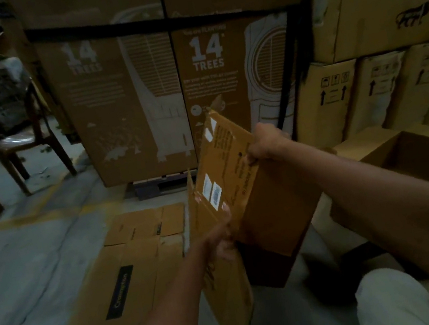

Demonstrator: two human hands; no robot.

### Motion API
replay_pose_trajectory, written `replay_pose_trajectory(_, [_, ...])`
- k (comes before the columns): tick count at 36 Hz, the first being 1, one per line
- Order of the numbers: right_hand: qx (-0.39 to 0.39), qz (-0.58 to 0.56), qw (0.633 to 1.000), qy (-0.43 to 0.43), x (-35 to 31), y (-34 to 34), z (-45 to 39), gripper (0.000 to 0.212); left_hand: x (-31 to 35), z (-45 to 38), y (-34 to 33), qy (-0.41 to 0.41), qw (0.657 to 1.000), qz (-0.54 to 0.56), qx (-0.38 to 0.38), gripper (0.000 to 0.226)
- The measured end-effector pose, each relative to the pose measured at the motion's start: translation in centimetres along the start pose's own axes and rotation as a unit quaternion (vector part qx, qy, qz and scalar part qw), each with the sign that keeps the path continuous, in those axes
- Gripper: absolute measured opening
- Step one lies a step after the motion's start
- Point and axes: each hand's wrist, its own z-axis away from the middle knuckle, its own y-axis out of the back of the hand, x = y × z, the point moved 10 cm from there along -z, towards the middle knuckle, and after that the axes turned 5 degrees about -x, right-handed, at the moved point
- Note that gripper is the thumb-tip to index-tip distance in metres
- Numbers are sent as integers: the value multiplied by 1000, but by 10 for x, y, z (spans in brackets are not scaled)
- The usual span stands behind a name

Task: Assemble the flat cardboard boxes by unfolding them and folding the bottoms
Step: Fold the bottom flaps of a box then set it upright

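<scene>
Head view, dim and a little blurred: one cardboard box [243, 186] is held up in front of the person, partly unfolded and tilted, its labelled panel with two white stickers facing left and a shadowed panel facing the camera. The right hand [267, 143] has its fingers closed over the box's upper right edge. The left hand [222, 239] grips the lower left corner, thumb on the printed face; its other fingers are behind the cardboard and cannot be made out. A loose flap [226, 299] hangs down from the box between the person's knees; its lower end is cut off by the left forearm.

On the floor [26, 264] to the left lies a pile of flat boxes [130, 278], the top one showing a black strip with lettering too blurred to read surely. How many sheets lie in the pile cannot be told.

At the right one open box [420, 159] stands beside the person; its inside is dark and what it holds, if anything, cannot be seen, and its right side runs out of frame.

Behind, two tall cartons [139, 95] printed "14 TREES" stand side by side, with stacked cartons [382, 88] to the right, at least three in the lower row. One chair [32, 147] stands at the left, its back half lost in shadow
</scene>
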Motion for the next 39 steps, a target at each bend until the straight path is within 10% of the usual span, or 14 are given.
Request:
replay_pose_trajectory(10, [108,147,963,200,-92,13,34,29,157,79,58,-138,977,138,89,117])
replay_pose_trajectory(26, [69,386,849,355,-182,-39,100,13,147,150,170,-202,864,347,305,27])
replay_pose_trajectory(39, [-28,260,907,331,-175,-60,57,23,148,153,198,-283,815,394,319,22])
